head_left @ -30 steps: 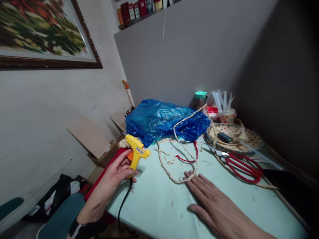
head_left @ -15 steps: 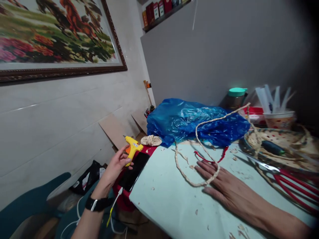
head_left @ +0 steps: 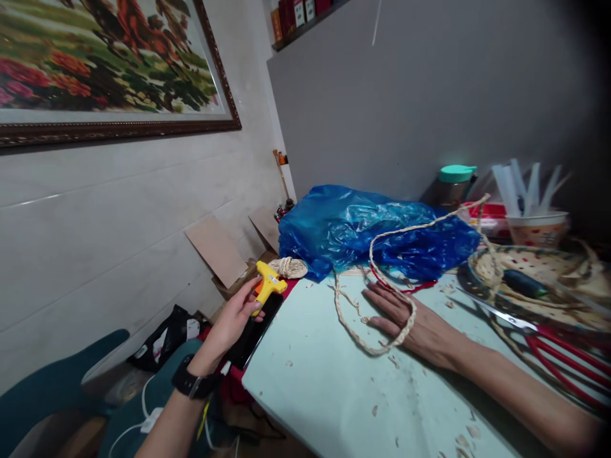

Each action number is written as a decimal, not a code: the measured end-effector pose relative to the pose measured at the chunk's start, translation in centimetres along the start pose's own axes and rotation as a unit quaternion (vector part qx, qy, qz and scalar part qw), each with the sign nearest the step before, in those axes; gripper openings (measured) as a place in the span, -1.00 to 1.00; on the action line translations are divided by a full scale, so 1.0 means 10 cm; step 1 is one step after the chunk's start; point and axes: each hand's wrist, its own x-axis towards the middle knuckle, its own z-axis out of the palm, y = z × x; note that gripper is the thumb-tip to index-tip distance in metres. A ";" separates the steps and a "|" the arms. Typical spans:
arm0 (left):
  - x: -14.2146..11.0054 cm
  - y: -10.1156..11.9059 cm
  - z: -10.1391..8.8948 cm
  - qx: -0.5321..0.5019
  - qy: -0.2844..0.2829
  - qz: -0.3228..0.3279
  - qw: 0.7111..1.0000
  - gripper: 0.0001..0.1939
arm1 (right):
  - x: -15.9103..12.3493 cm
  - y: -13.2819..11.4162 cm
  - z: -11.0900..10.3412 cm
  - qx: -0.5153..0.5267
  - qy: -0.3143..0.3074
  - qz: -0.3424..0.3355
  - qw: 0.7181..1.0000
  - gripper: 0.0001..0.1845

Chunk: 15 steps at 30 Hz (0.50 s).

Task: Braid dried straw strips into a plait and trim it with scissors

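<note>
My left hand [head_left: 235,321] is wrapped round the handle of a yellow glue gun [head_left: 268,284], held over the table's left corner above a black phone [head_left: 264,327]. Just behind the gun lies a bundle of pale cord [head_left: 289,268]. On the light green tabletop [head_left: 324,381] my right hand [head_left: 405,321] lies flat, its fingers stretched out toward the blue bag. A loop of braided straw cord [head_left: 344,327] passes across the back of that hand. Beside its fingers runs a red cord [head_left: 422,287].
A crumpled blue plastic bag [head_left: 353,222] spans the back of the table. On the right are red-handled scissors [head_left: 568,356], a shallow woven basket [head_left: 563,257] and a paper cup [head_left: 537,228] with clear sticks. Straw scraps dot the tabletop. A teal chair [head_left: 109,350] stands lower left.
My left hand has moved right with the glue gun, which now overlaps the cord bundle. My right hand has slid slightly forward and left under the braided loop.
</note>
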 end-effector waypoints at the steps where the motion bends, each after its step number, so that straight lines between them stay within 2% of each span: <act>1: 0.01 0.02 0.03 0.013 -0.008 0.005 1.000 -0.33 | 0.02 -0.04 0.02 0.000 -0.006 -0.004 1.000 -0.40; 4: 0.03 0.09 0.15 0.060 -0.035 0.027 0.997 -0.39 | -0.02 -0.22 0.01 0.003 -0.035 -0.015 0.999 -0.36; 9: 0.06 0.19 0.37 0.151 -0.047 0.080 0.984 -0.49 | -0.27 -0.47 -0.21 0.035 -0.119 -0.005 0.992 -0.41; 12: 0.08 0.22 0.47 0.198 -0.040 0.116 0.972 -0.53 | -0.37 -0.46 -0.27 0.044 -0.111 0.018 0.993 -0.41; 15: 0.09 0.24 0.54 0.254 -0.035 0.136 0.957 -0.52 | -0.30 -0.33 -0.21 0.034 -0.075 0.019 0.996 -0.40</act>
